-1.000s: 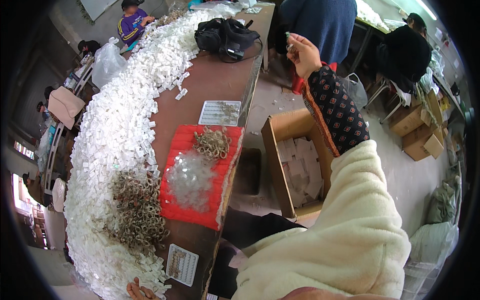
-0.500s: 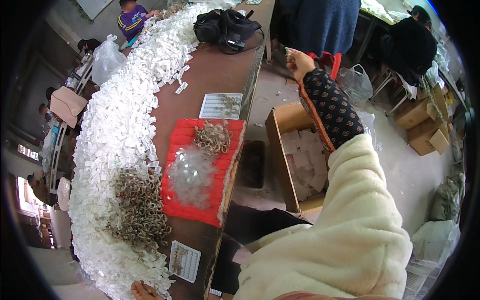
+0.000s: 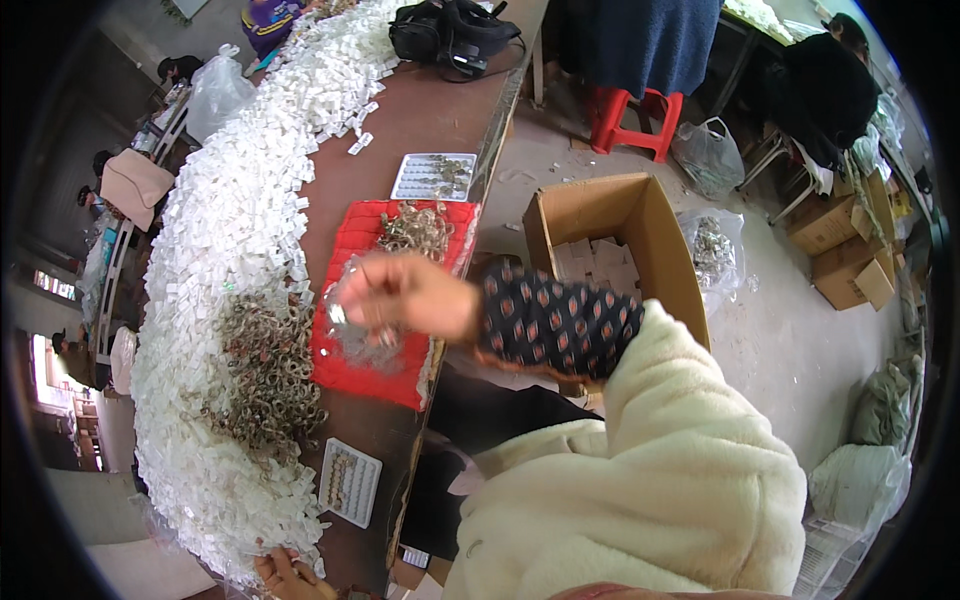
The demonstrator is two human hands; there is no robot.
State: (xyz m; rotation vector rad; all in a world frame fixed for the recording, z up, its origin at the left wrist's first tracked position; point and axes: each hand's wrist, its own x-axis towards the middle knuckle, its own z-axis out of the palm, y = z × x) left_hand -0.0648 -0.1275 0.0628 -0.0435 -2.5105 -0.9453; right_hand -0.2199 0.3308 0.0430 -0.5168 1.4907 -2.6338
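Note:
My right hand [image 3: 410,298] is over the quilted red cloth [image 3: 385,385], at the heap of clear plastic bits [image 3: 365,345]. Motion blurs its fingers, so whether they grip anything does not show. Behind it on the cloth lies a tangle of small metallic rings [image 3: 418,228]. At the lower edge, my left hand [image 3: 287,577] rests against the pile of small white pieces [image 3: 215,260], fingers a little apart. Beside that pile is a heap of darker, metallic-looking rings [image 3: 265,375]. One white compartment tray [image 3: 350,484] stands near my left hand; another [image 3: 434,177] lies beyond the cloth.
A cardboard box [image 3: 610,200] holding white pieces stands on the floor right of the table [image 3: 440,110]. Near it are a clear bag [image 3: 712,250], a red stool [image 3: 640,125] and another plastic bag [image 3: 710,155]. A black bag [image 3: 450,38] sits at the table's far end. Other people work around.
My right hand has swung from above the floor, beyond the box, leftward to the red cloth. My left hand remains by the white pile, its fingers more spread. The view has shifted slightly.

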